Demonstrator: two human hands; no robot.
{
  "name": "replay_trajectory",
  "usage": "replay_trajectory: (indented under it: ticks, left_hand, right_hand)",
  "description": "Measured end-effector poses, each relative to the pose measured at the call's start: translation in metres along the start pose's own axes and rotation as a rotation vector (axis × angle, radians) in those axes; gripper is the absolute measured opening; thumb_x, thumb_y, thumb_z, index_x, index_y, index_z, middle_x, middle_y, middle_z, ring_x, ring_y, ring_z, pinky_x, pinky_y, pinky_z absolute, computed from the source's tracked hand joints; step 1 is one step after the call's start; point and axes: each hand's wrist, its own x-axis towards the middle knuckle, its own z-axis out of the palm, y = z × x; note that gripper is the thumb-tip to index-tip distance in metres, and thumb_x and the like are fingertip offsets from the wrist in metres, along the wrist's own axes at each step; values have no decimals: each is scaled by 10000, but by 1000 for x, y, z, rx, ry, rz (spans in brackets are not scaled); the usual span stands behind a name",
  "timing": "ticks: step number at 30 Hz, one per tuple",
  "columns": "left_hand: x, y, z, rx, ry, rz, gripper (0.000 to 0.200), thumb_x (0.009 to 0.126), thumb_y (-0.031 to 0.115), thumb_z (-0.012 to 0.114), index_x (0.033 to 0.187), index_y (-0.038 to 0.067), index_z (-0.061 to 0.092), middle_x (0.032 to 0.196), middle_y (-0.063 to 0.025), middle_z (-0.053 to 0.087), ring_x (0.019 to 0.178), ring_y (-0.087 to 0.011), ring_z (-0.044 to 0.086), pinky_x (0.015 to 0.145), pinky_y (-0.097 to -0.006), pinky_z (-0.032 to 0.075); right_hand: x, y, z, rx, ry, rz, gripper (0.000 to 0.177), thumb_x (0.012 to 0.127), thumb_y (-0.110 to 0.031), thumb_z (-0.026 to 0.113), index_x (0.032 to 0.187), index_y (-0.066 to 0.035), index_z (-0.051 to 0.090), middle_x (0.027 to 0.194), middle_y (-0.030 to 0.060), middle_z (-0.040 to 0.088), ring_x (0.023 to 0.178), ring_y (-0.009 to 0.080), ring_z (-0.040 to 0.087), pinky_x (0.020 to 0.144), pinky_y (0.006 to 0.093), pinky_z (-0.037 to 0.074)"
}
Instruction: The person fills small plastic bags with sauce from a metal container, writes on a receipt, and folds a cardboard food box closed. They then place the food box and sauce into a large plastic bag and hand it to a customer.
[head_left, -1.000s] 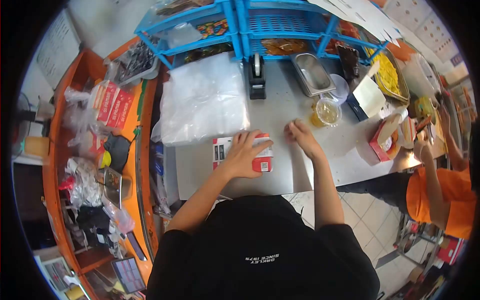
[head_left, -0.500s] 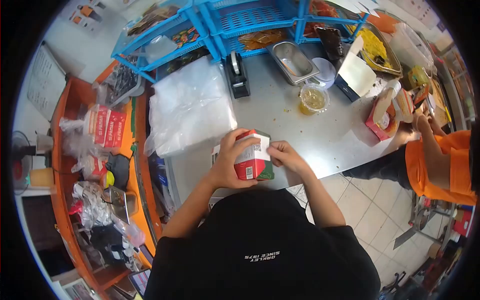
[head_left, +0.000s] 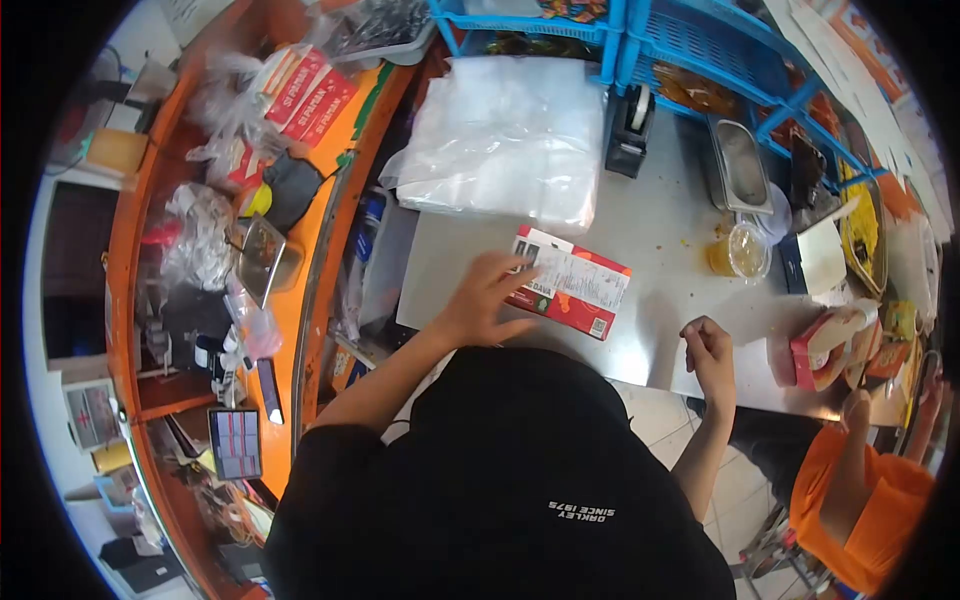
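A red and white carton [head_left: 572, 282] lies on the metal tabletop, with a printed paper label [head_left: 585, 280] along its upper face. My left hand [head_left: 487, 302] is open at the carton's left end, its thumb spread away and its fingertips overlapping the edge. To the right of the carton, my right hand [head_left: 708, 358] is held apart from it with the fingers curled in, and nothing shows in them. Just behind the carton sits a thick stack of clear plastic bags [head_left: 500, 150].
A black tape dispenser [head_left: 628, 135] stands behind, near blue shelf racks [head_left: 700, 50]. At right are a steel pan [head_left: 740, 165], a lidded cup of yellow liquid [head_left: 740, 252] and an open red box [head_left: 815, 350]. A person in orange [head_left: 870, 500] works at far right. Orange shelving [head_left: 345, 180] runs along the left.
Both hands have let go of the carton, which now lies flat on the table. My right hand has drawn off to the right. The camera view has turned toward the left.
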Motion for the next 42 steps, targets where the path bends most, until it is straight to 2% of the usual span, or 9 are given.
replay_trajectory:
  ticks: [8, 12, 14, 19, 22, 33, 35, 38, 42]
  left_hand:
    - [-119, -42, 15, 210, 98, -49, 251, 738, 138, 662, 971, 64, 605, 1014, -76, 582, 918, -270, 554, 822, -407, 424]
    - [-95, -14, -8, 400, 137, 40, 231, 693, 90, 654, 918, 65, 606, 909, -45, 579, 869, -242, 558, 794, -393, 430]
    - [-67, 15, -25, 410, 192, 112, 256, 654, 71, 657, 906, 69, 612, 905, -35, 577, 875, -226, 557, 810, -388, 423]
    - [-58, 46, -45, 517, 628, -366, 562, 709, 75, 708, 1216, 21, 473, 1143, -140, 494, 983, -284, 525, 891, -409, 415]
    - [-107, 13, -22, 11, 785, -607, 622, 761, 106, 671, 1297, -3, 376, 1221, -189, 440, 1019, -312, 507, 938, -396, 389]
    - [-348, -154, -185, 735, 1306, -1128, 225, 748, 112, 628, 948, 23, 574, 974, -168, 554, 937, -352, 525, 852, -431, 403]
    - [-385, -202, -219, 740, 1394, -1110, 220, 740, 111, 630, 935, 21, 579, 975, -173, 558, 938, -359, 526, 839, -431, 414]
    - [-408, -239, -252, 782, 1492, -1126, 218, 718, 106, 633, 916, 21, 597, 950, -182, 576, 925, -370, 538, 810, -425, 435]
    - [-448, -275, -267, 456, 1119, -1457, 186, 671, 101, 632, 841, 25, 636, 829, -175, 620, 845, -370, 575, 742, -418, 467]
  right_hand:
    - [35, -40, 113, -63, -236, -427, 123, 856, -87, 599, 793, 3, 542, 622, -10, 481, 568, 56, 446, 506, 223, 370]
    - [22, -76, 182, -492, -307, -1046, 188, 797, -135, 597, 914, 12, 588, 831, 208, 611, 833, 387, 596, 750, 463, 459]
    - [12, -101, 192, -877, -916, -304, 304, 855, -146, 530, 1114, 12, 510, 1070, 234, 547, 1062, 372, 496, 897, 452, 399]
    - [75, -51, 119, -756, -113, -503, 217, 905, -151, 451, 992, 8, 569, 962, 223, 581, 911, 371, 553, 792, 438, 427]
    - [179, 12, 73, -874, 272, -427, 283, 887, -197, 459, 904, 58, 580, 884, 294, 608, 856, 438, 596, 717, 492, 462]
    - [245, 3, 85, -936, -31, -11, 335, 782, -268, 592, 822, 63, 616, 839, 255, 645, 790, 378, 636, 710, 458, 489]
    - [307, 55, 27, -1482, 157, -438, 353, 825, -285, 576, 883, 61, 622, 784, 228, 643, 715, 341, 635, 664, 437, 491]
    - [210, -72, 150, -1067, 639, -528, 299, 866, -234, 547, 887, 59, 601, 734, 185, 631, 668, 261, 622, 620, 390, 495]
    - [153, -162, 300, -585, 65, -651, 173, 894, -128, 508, 834, 31, 538, 669, 100, 566, 604, 153, 526, 571, 298, 456]
